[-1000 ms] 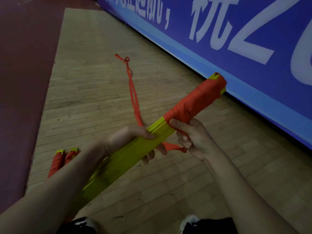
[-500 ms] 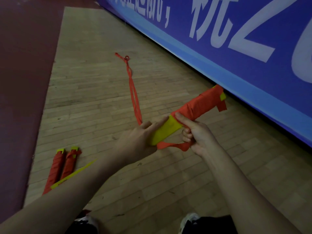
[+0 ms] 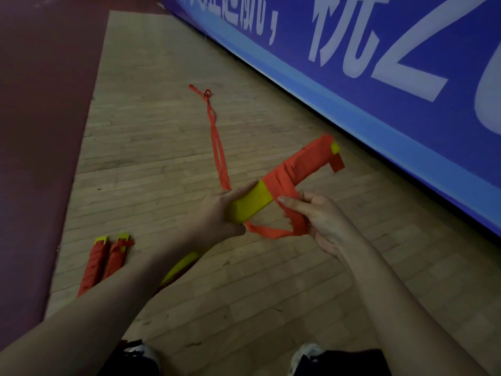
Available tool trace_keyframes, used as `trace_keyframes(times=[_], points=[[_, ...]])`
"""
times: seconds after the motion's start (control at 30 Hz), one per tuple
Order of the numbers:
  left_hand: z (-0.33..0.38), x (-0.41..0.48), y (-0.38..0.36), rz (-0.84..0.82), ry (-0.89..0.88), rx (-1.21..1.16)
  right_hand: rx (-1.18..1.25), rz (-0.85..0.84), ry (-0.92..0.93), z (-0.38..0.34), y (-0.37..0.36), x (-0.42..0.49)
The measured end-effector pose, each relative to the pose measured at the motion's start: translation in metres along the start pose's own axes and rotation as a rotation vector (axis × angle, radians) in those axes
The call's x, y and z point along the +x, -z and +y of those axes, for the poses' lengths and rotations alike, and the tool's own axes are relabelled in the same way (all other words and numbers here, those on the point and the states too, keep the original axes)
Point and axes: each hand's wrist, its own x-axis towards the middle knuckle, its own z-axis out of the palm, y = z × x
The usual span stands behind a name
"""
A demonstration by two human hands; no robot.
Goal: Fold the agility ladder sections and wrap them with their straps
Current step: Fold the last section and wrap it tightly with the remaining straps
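The left hand (image 3: 217, 213) is closed round the bare yellow stretch of the ladder bundle (image 3: 253, 202) and holds it in the air above the wooden floor (image 3: 244, 289), with the far end tilted up toward the blue banner (image 3: 379, 77). The right hand (image 3: 320, 221) pinches the orange strap (image 3: 271, 232) just beside the nearest turn, thumb on top and fingers curled round the webbing. A slack loop hangs from it under the bundle, and the rest of the strap trails away across the floor. The far half of the bundle is covered in orange turns. The stacked flat rungs look stiff and light, so one hand on the bare middle should carry them, though smooth plastic may fan apart if the grip loosens. The strap looks soft and limp and probably holds its turns only under tension, so it is best gripped close to the bundle. Two wrapped bundles (image 3: 105, 259) lie side by side on the floor to the left.
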Motion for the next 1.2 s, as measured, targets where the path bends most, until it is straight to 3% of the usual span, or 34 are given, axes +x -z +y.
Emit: trace_keyframes(times=[0.2,0.33,0.47,0.57,0.63,0.7,0.8,0.9,1.1,1.2], points=[[0.004,0.005,0.012,0.009,0.046,-0.398,-0.012,0.099,0.191,-0.001,-0.012,-0.003],[0.009,-0.003,0.018,-0.102,0.069,-0.723,-0.037,0.106,0.237,-0.001,-0.012,0.0],[0.017,-0.009,0.022,-0.291,0.043,-0.98,0.137,-0.023,0.261,0.0,-0.01,0.001],[0.022,-0.01,0.017,-0.377,0.055,-1.054,0.261,-0.156,0.26,-0.002,-0.008,-0.001],[0.026,-0.011,0.016,-0.409,0.081,-1.084,0.269,-0.152,0.253,-0.003,-0.007,-0.001],[0.028,-0.01,0.018,-0.435,0.098,-1.023,0.278,-0.104,0.227,-0.004,-0.01,0.001],[0.032,-0.007,0.016,-0.403,0.198,-0.68,0.268,-0.006,0.129,0.001,-0.014,0.008],[0.025,-0.007,-0.006,-0.226,0.234,-0.441,0.244,0.063,0.049,0.011,-0.018,0.015],[0.009,-0.006,-0.027,0.035,0.124,0.106,0.279,0.172,-0.008,0.014,-0.023,0.019],[0.007,-0.004,-0.028,0.091,-0.027,0.188,0.348,0.198,-0.041,0.012,-0.021,0.02]])
